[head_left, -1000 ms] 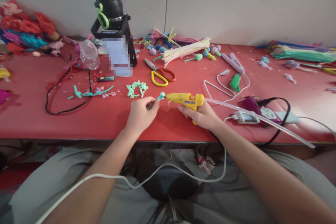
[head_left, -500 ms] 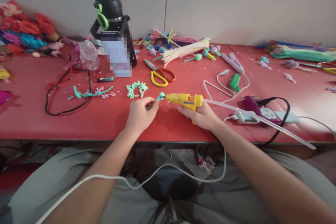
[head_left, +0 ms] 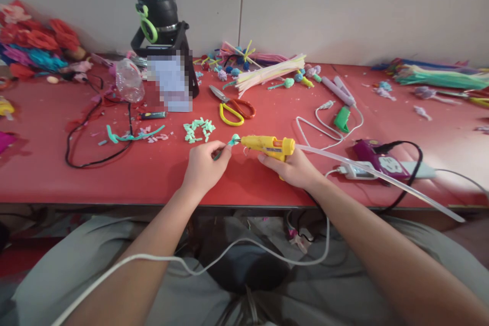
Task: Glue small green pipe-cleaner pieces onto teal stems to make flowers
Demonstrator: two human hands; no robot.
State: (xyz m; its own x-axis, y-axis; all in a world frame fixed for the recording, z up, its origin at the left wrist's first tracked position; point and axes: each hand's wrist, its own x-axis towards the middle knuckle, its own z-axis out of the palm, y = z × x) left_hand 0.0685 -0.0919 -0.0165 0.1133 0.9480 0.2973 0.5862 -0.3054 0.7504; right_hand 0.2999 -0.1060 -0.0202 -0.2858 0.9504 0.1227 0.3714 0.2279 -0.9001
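Note:
My right hand (head_left: 292, 167) is wrapped round a yellow hot glue gun (head_left: 263, 143), whose nozzle points left. A long clear glue stick (head_left: 382, 175) sticks out of its back end. Between the thumb and fingers of my left hand (head_left: 206, 163) is pinched a small mint-green pipe cleaner piece (head_left: 234, 139) with a rounded tip. The nozzle is at this tip; whether they touch is too small to tell. Just beyond my left hand lies a pile of short mint-green pieces (head_left: 198, 130). Scissors (head_left: 231, 107) with yellow and orange handles lie behind the nozzle.
A black bottle (head_left: 158, 10) stands at the back behind a blurred phone (head_left: 171, 81). Pipe cleaner bundles (head_left: 271, 74) lie at the back. On the right are a mauve flat iron (head_left: 338, 91), a green clip (head_left: 342, 119) and a purple power strip (head_left: 382, 160). A white cable (head_left: 225, 249) crosses my lap.
Hardly anything differs. The far end of the glue stick has shifted slightly right and down; both hands keep their places.

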